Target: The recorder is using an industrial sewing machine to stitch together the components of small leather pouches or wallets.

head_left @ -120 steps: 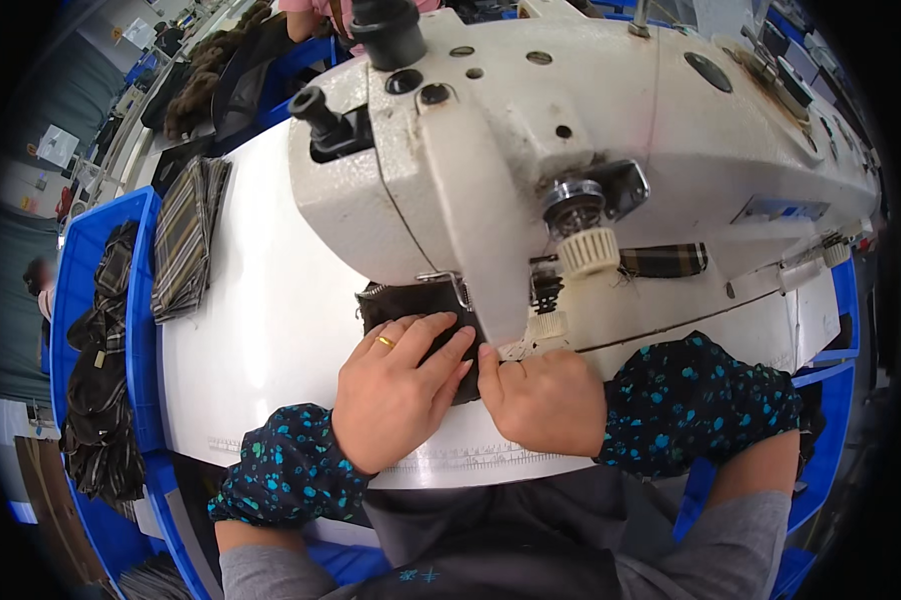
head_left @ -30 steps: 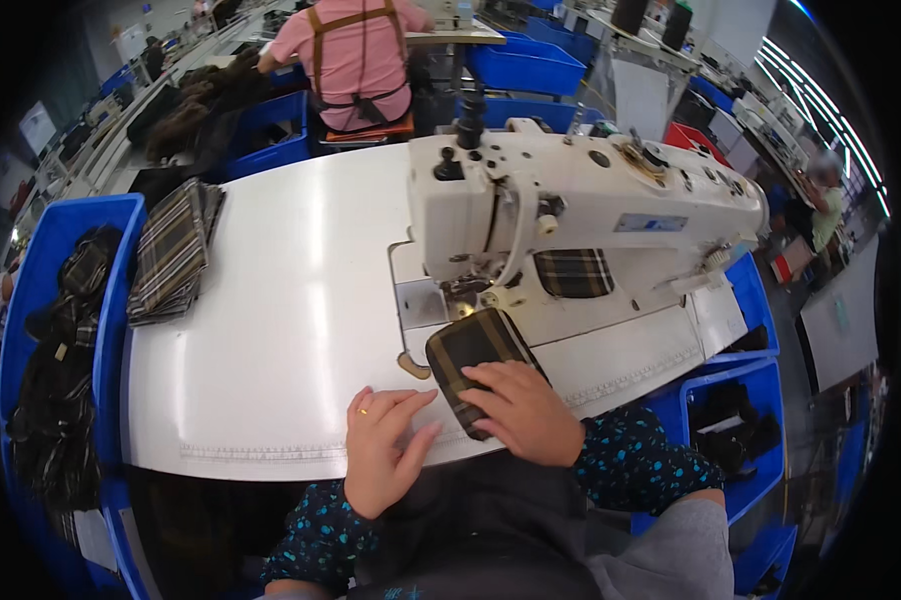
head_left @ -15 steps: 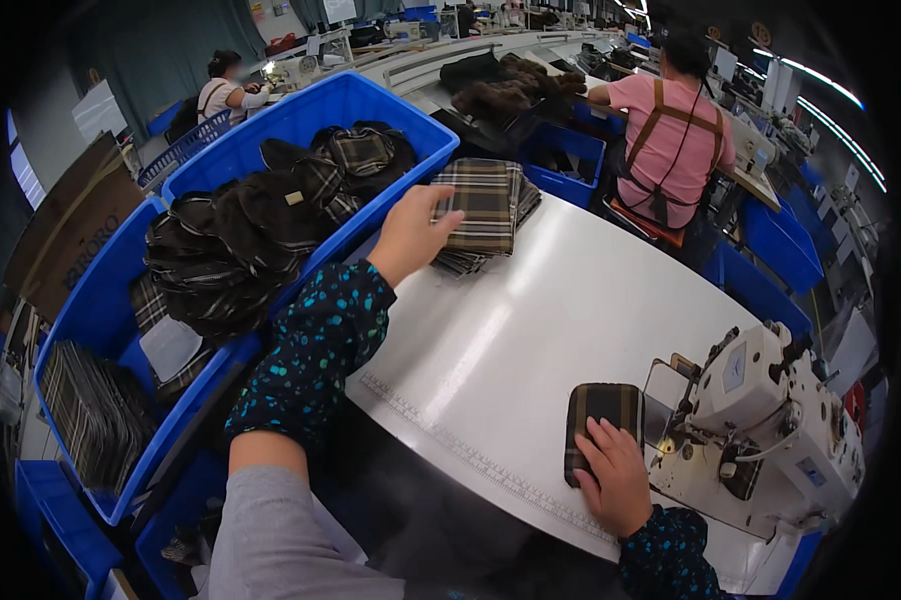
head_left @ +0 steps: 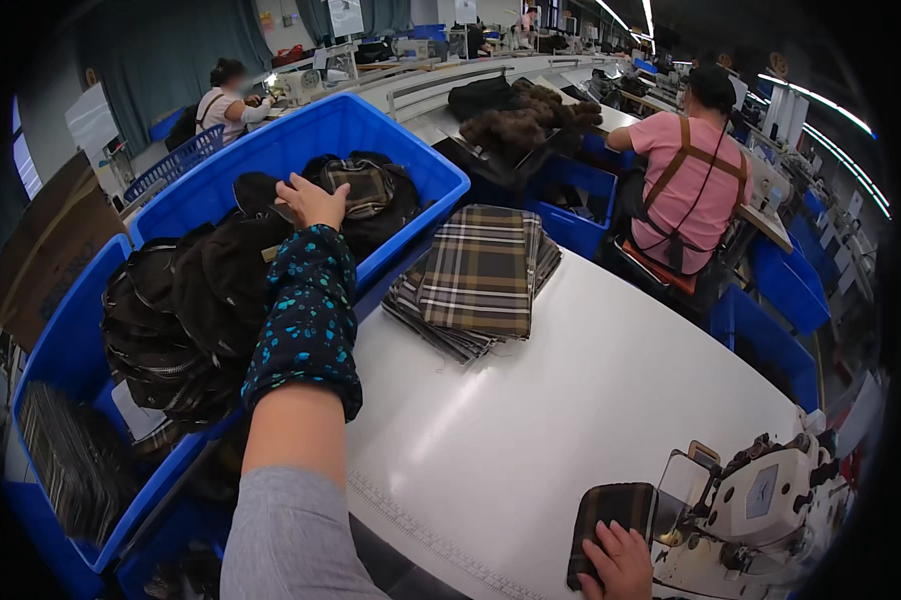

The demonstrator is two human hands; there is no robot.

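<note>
Fabric lies under the right hand point(head_left: 623, 565): a dark plaid piece point(head_left: 597, 505) with rounded corners, flat on the white table point(head_left: 471, 430), just beside the sewing machine point(head_left: 766, 500). That hand rests on its lower part with fingers spread, bearing on it from above rather than pinching it. The piece looks light and soft, yet layered enough to keep its shape; on so glossy a top it would probably slide readily, so a flat palm suits it, or finger and thumb at the uncovered far edge.

The left hand point(head_left: 316, 203) is stretched over the blue bin point(head_left: 416, 160), thumb apart from the fingers, above dark cloth bundles point(head_left: 236, 285). It clasps nothing that shows — whether the fingertips touch the cloth I cannot tell. Just beside the thumb sits a plaid-faced item point(head_left: 371, 190). The bundles sag and overlap, which suggests limp, unbreakable goods; a gathered fold on top seems the surest hold, since neighbours could drag along.

Beside the bin, on the table, is a stack of plaid pieces point(head_left: 481, 270) — thin, bendable by the look of them, likely to fan out if pushed, and best pinched at a corner.
</note>
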